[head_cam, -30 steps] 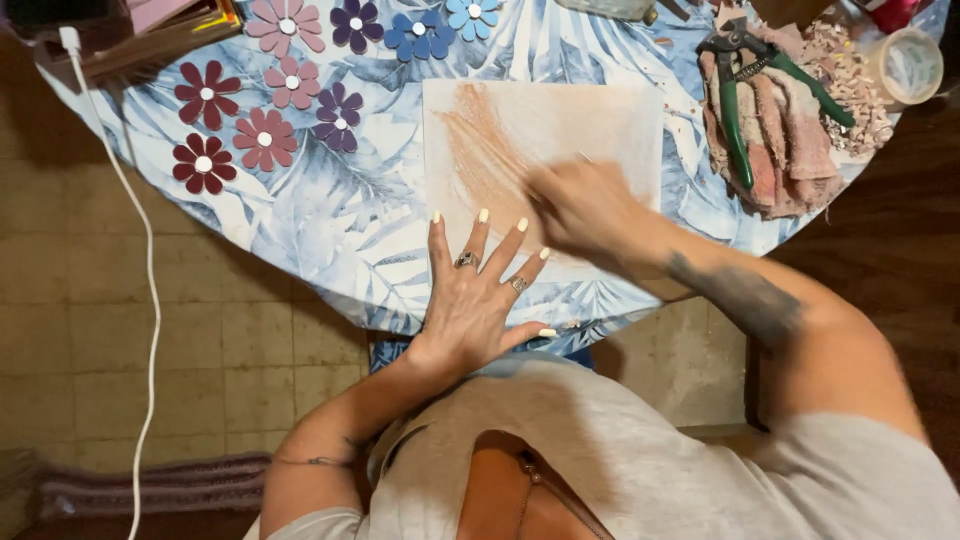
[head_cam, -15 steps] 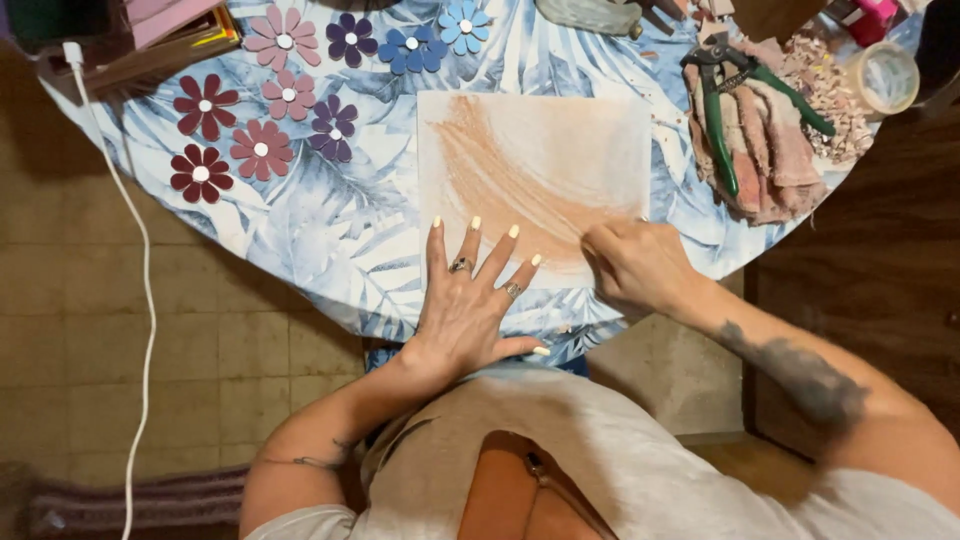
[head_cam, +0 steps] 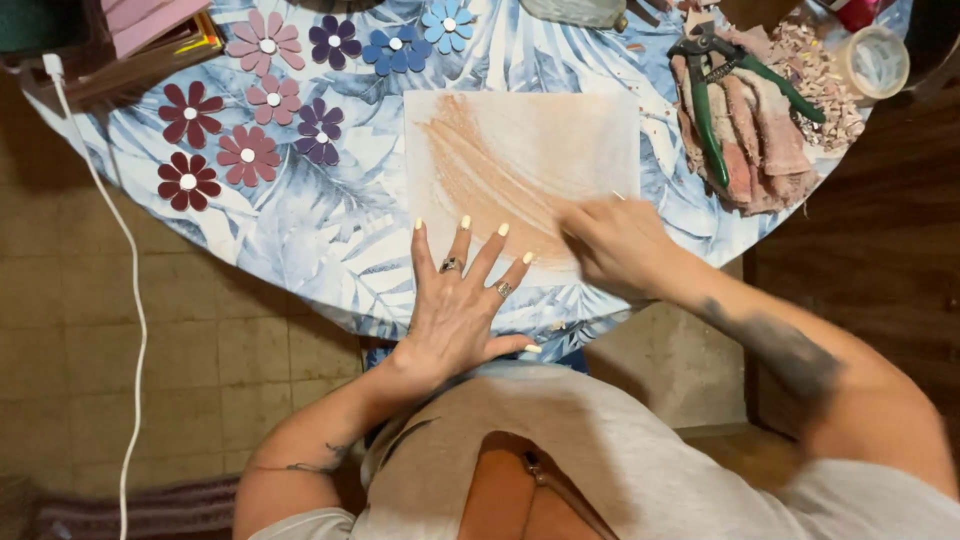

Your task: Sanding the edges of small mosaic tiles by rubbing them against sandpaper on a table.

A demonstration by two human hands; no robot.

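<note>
Seen from above: a pale square board [head_cam: 520, 160], smeared with reddish-brown streaks, flat on a round tabletop [head_cam: 300, 230] covered in a blue leaf-print cloth. At the board's near edge, left hand [head_cam: 455, 300] spread wide and flat, fingers apart, fingertips pressing on the board's lower margin, palm on the cloth just below it. At the board's near right corner, right hand [head_cam: 615, 240] blurred, curled loosely over the surface; a thin pale tip showing above the knuckles, too blurred to name, so cannot tell whether clamped on something. Left of the board, a cluster of flat flower shapes [head_cam: 250, 110] in maroon, pink, purple and blue. Right of the board, green-handled pliers [head_cam: 715, 90] lying on a stained rag [head_cam: 765, 140], with a heap of small chips [head_cam: 815, 70] and a roll of tape [head_cam: 875, 60] beyond. Far left of the board, a white cable [head_cam: 110, 230] hanging off the tabletop's edge. Judging by looks: board stiff, thin, fairly light, likely to slide on cloth unless pinned; wet-looking smear slippery and easily marked, so best held by the clean edges or corners.
</note>
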